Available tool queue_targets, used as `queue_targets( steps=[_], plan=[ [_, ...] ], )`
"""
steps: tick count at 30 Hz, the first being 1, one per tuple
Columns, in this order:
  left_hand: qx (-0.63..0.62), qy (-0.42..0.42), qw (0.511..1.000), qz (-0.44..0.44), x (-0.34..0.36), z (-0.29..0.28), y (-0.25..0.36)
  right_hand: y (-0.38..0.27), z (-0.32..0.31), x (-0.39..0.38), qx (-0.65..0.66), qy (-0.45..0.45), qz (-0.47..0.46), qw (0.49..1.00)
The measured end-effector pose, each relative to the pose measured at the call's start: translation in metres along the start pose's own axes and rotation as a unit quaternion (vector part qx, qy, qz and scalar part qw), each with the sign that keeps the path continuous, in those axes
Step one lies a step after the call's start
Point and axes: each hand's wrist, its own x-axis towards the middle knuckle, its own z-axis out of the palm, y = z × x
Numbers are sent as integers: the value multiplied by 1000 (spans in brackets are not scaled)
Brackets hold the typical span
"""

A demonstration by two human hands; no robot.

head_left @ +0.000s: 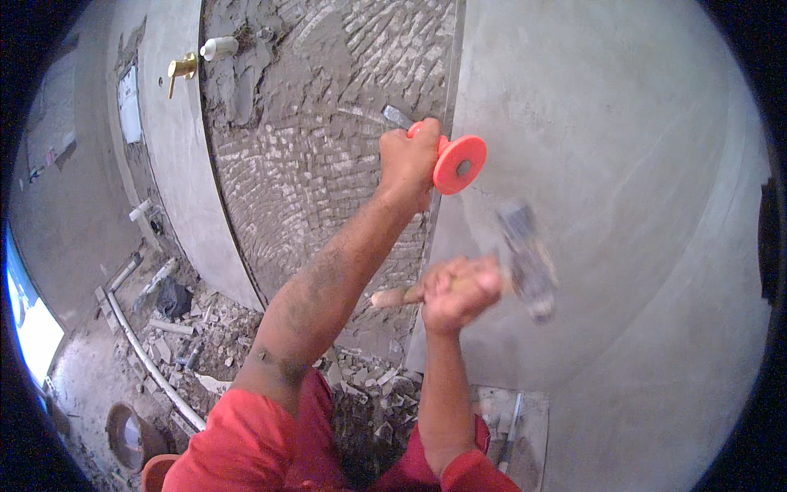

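My left hand [410, 160] is wrapped round the grip of a chisel [397, 116] with a round orange hand guard [461, 164]. Its steel blade reaches up and left against the rough, ridged mortar wall [295, 180], close to the edge of a smooth grey panel [607, 148]. Lower and to the right, my right hand [461, 293] is closed on the wooden handle of a hammer [529, 262]. The hammer's head is smeared by motion and stands apart from the chisel's struck end.
Broken rubble [361, 381] covers the floor at the wall's foot. A long white pipe [147, 357] runs along the left, with a bucket [127, 435] near it. A brass tap fitting [182, 70] and a white pipe stub [219, 49] stick out at upper left.
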Motion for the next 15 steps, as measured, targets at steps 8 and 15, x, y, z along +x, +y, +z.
queue_targets(
  steps=[8,15],
  plan=[
    [-66,-6,998,4,8,1,-7,-6,6,-1,149,13,-15,989],
    [-37,15,999,6,12,3,-12,-10,1,3,52,12,103,993]
  ],
)
